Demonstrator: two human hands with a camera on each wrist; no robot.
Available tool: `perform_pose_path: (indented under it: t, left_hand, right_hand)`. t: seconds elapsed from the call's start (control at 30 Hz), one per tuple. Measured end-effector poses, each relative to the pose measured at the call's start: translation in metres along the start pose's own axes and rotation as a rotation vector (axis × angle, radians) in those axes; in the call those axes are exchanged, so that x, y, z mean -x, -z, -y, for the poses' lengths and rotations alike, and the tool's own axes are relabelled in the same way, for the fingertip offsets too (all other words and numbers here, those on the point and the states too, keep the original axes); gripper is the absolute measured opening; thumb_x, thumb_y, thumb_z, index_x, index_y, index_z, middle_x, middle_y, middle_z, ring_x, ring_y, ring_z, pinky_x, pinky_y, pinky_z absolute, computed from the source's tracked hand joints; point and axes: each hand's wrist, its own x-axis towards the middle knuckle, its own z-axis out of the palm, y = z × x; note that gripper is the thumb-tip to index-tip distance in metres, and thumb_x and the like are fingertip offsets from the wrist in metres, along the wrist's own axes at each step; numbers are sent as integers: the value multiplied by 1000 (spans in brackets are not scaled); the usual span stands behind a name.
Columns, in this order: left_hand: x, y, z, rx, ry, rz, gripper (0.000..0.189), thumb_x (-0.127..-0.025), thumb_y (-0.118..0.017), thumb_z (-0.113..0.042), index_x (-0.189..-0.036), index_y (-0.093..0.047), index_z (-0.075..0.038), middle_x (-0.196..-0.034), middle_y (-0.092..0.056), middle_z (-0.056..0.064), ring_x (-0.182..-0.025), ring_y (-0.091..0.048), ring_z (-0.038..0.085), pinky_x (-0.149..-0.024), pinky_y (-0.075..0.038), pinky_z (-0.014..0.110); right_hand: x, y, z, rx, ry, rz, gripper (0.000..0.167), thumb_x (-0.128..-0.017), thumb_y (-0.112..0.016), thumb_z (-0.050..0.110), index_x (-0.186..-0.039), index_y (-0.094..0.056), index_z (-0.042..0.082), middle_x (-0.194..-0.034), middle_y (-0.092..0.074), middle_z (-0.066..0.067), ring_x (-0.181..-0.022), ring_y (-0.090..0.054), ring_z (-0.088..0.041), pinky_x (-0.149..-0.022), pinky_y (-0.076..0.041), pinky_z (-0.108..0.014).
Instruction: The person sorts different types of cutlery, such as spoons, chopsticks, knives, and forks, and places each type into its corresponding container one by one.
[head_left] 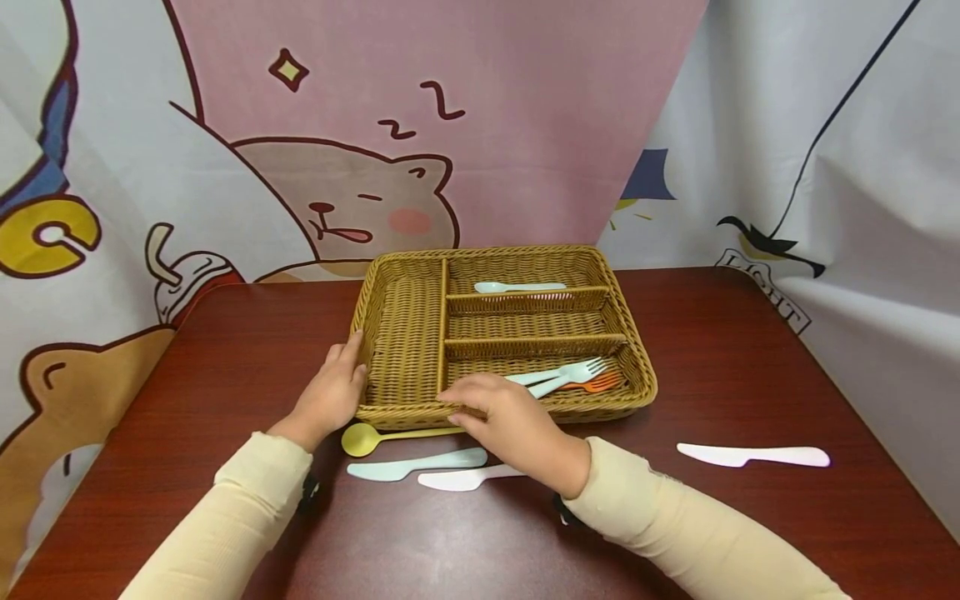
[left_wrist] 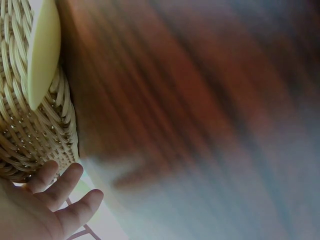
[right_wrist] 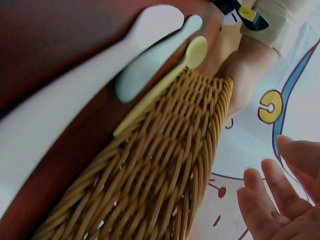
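A woven wicker cutlery basket (head_left: 405, 333) with several compartments stands on the table. My left hand (head_left: 330, 396) rests at its left side near the front corner, the fingers (left_wrist: 70, 185) loosely spread. Above the basket's front rim hovers my right hand (head_left: 517, 421), fingers relaxed and slightly bent, with nothing in it. Inside the front right compartment lie pale mint forks (head_left: 585, 371) and an orange fork (head_left: 602, 382), partly hidden by the right hand. A pale blue spoon (head_left: 517, 287) lies in the back compartment.
Along the basket's front lies a yellow spoon (head_left: 362, 440). Closer to me are a mint knife (head_left: 416, 465) and a whitish knife (head_left: 453, 481), its handle end hidden by my right arm. Another whitish knife (head_left: 753, 455) lies at the right. A printed curtain (head_left: 525, 125) hangs behind the table.
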Motion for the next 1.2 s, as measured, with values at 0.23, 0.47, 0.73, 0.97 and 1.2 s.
perform_pose_path:
  t: [0.23, 0.47, 0.73, 0.97, 1.2]
  left_hand:
    - [1, 0, -1, 2, 4, 6, 56, -104, -32, -14, -154, -10, -1, -140, -32, 28, -125, -44, 43, -100, -37, 56]
    - [1, 1, -2, 1, -3, 7, 56, -104, -33, -13, -154, -11, 0, -140, -31, 29, -126, -42, 44, -101, -36, 56]
    - [1, 1, -2, 5, 9, 16, 56, -104, -32, -14, -154, -10, 0, -141, -30, 28, -127, -41, 44, -101, -36, 57]
    - [1, 1, -3, 1, -9, 4, 56, -104, -32, -13, -154, -11, 1, -140, -32, 29, -125, -42, 44, -101, -36, 56]
    - [2, 2, -1, -1, -17, -2, 56, -103, -33, -13, -153, -12, 2, -139, -32, 29, -126, -42, 44, -102, -36, 56]
  right_hand:
    - [2, -8, 6, 37, 31, 92, 27, -87, -71, 13, -114, -72, 13, -113, -69, -1, -108, -63, -18, -93, -49, -33]
    - [5, -21, 8, 82, 97, 162, 25, -86, -72, 14, -112, -73, 13, -111, -70, 1, -106, -64, -16, -92, -50, -32]
    - [5, -30, 11, 93, 65, 233, 25, -88, -70, 13, -112, -72, 14, -111, -69, 2, -106, -63, -14, -92, -49, -30]
    - [3, -37, 11, 89, 31, 276, 25, -89, -69, 12, -113, -72, 12, -111, -69, 0, -105, -64, -15, -91, -49, -29]
    - [2, -41, 9, 81, -2, 313, 24, -90, -68, 11, -113, -72, 9, -112, -69, -2, -106, -64, -15, -92, -49, -30]
